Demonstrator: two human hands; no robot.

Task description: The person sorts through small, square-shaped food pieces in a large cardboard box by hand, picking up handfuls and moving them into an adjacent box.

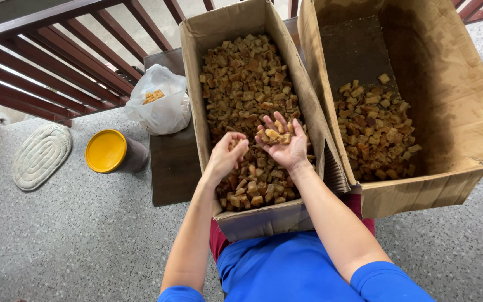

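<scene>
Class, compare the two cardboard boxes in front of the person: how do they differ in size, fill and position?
The narrow box is packed with brown cubes along its length; the wide box holds one low heap at its near end, bare bottom behind. Both hands, left hand and right hand, work over the narrow box. Both are open-topped brown cardboard.

Matt cardboard box (286,215), rough dry brown cubes (247,84), glossy plastic bag (166,112).
</scene>
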